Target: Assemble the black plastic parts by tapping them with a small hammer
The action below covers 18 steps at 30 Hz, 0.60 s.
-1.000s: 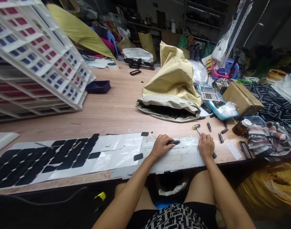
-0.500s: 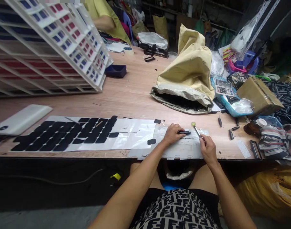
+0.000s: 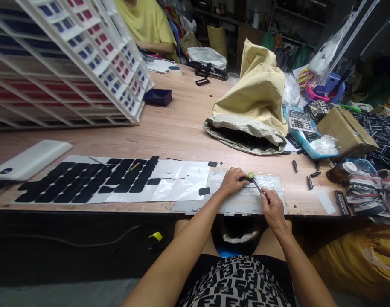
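My left hand (image 3: 232,181) is closed on a slim black piece (image 3: 244,178), pressed low over the grey work mat (image 3: 220,207). My right hand (image 3: 273,209) grips a small mallet-like tool (image 3: 257,186) by its metal handle. Its round yellow-green head is at the right end of the black piece; whether they touch I cannot tell. To the left of my hands lies a white sheet (image 3: 178,192) bearing rows of black rounded stickers (image 3: 86,187). Two loose black stickers sit near its right edge, one of them a black sticker (image 3: 204,191) beside the mat.
Beyond my hands a beige sack (image 3: 252,102) lies with its mouth toward me. Small black parts (image 3: 309,182), a bottle (image 3: 339,172), a cardboard box (image 3: 347,128) and a calculator (image 3: 300,121) are on the right. A white crate (image 3: 131,115) and a white device (image 3: 31,160) occupy the left. Across the table sits a person in yellow (image 3: 150,25).
My right hand has moved left, bringing the tool's head from beside the black piece to its right end. My left hand stays in place. The person across the table has shifted an arm.
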{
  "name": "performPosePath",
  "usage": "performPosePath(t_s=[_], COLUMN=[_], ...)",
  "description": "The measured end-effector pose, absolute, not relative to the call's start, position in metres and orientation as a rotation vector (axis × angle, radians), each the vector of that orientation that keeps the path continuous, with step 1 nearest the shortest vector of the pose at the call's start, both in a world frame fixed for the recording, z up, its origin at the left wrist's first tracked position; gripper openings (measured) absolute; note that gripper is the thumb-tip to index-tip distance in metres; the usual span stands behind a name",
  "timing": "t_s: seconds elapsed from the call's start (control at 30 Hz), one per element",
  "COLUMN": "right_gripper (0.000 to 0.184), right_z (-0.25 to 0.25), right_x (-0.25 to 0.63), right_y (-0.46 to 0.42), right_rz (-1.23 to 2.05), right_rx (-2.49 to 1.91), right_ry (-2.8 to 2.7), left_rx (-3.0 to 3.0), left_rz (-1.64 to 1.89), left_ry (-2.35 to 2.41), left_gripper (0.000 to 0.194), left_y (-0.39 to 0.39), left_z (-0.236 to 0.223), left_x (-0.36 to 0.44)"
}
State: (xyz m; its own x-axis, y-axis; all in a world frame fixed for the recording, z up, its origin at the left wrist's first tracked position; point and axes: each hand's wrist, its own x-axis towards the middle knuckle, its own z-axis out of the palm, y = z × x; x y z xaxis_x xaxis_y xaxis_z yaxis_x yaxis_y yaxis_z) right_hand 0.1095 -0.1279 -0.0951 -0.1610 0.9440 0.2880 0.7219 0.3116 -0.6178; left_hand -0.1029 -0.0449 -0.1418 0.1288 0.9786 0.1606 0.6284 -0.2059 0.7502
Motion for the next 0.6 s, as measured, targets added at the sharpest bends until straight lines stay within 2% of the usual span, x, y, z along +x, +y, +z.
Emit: performPosePath(t_s=[0.33,0.6], right_gripper=[0.031,0.029], right_z=[-0.103,-0.105], right_x=[0.127,0.168], right_y=[-0.127,-0.072], right_rz=[0.319,-0.062], right_rx=[-1.554,-1.931], right_ry=[-1.939,-1.904], left_rx=[1.912,1.912], left_rz=[0.891,0.863], left_ry=[1.545,1.53], left_gripper=[0.018,0.019], left_y=[-0.046,-0.046], left_z=[-0.145,-0.143], left_x=[-0.103,-0.103])
